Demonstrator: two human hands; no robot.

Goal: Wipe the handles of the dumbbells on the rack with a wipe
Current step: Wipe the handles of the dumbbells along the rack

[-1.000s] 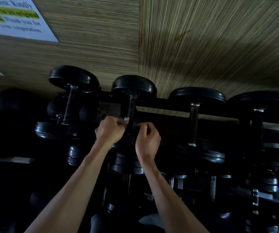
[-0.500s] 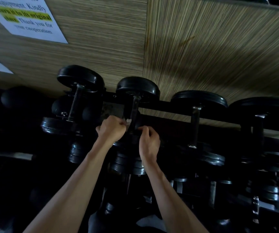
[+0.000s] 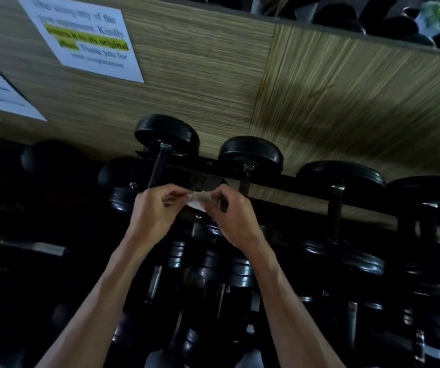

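**Between two handles, wipe in both hands**

Above the rack [image 3: 306, 185], I pinch the wipe [image 3: 200, 199] between my left hand [image 3: 155, 211] and right hand [image 3: 236, 216], fingertips curled on its edges. It hangs clear of both handles [image 3: 158, 166], probably so I can refold it to a fresh face before wrapping the next bar. Black dumbbells [image 3: 250, 152] stand in a row on the dark steel rail against a wood-grain wall with a printed notice [image 3: 88, 38]. Lower tiers lie in deep shadow.

A striped wood-grain wall panel [image 3: 192, 83] carries two white paper notices [image 3: 86, 38], in dim light.
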